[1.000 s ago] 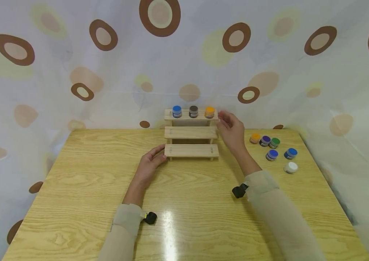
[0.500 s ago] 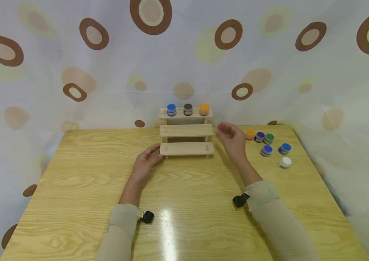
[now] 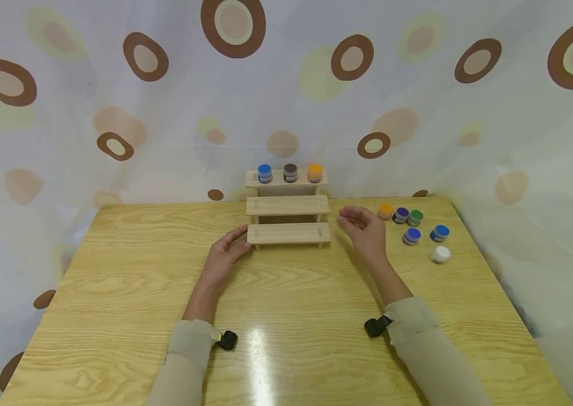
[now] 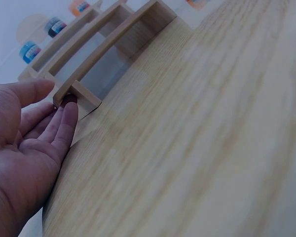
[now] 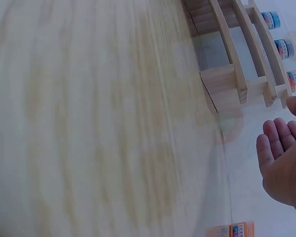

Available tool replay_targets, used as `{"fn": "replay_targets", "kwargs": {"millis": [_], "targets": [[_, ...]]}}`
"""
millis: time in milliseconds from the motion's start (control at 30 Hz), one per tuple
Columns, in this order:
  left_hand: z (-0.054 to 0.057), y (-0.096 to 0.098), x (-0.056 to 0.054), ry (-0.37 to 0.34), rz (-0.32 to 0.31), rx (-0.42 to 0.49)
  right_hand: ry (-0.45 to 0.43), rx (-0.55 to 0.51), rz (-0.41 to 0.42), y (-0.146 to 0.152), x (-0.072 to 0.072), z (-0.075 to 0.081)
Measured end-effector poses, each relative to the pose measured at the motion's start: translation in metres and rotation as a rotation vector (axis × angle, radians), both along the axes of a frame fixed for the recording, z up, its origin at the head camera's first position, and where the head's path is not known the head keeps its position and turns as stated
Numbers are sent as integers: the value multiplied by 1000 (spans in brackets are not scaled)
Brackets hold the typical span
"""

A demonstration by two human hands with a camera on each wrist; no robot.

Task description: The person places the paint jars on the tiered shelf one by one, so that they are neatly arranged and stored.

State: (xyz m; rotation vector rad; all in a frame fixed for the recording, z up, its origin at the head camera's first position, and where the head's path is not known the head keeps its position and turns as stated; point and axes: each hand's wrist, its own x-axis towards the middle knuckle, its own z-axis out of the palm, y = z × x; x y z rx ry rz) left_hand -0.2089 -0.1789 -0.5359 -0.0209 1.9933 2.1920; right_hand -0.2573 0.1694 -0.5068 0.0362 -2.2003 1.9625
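Likely light, stiff wooden rack (image 3: 288,206) touches loosely extended left fingers (image 4: 64,123)
Best held at its ends (image 3: 324,232); right fingers (image 5: 273,136) relaxed, empty.

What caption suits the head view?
Three jars atop a wooden stand, six other jars on the table at right.

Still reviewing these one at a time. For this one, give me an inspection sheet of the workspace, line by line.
Surface: wooden table, with a streak of glare near the front.
Job's things: three-tier rack; three jars (blue, black, orange) on its top shelf; six loose jars on the table to the right.
Clutter: nothing seen.
Left hand: at the left end of the bottom shelf, apparently touching it.
Right hand: between rack and loose jars, apart from the rack, nothing seen in it.
Cables: nothing seen.
Surroundings: patterned sheet behind and at both sides.
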Motion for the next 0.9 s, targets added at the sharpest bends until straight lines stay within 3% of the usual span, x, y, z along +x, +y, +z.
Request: {"fn": "replay_targets", "kwargs": {"millis": [267,467,633,900], "targets": [[0,0,0,7,-16,20,-22,54,-9,7,10,-3],[0,-1,-1,5,-12,33,-46,79,-62,12,14,-8],[1,-1,-2,4,-13,36,-93,52,-129,18,17,-15],[2,0,-2,-10,-9,38,-167,3,-173,28,25,-20]]}}
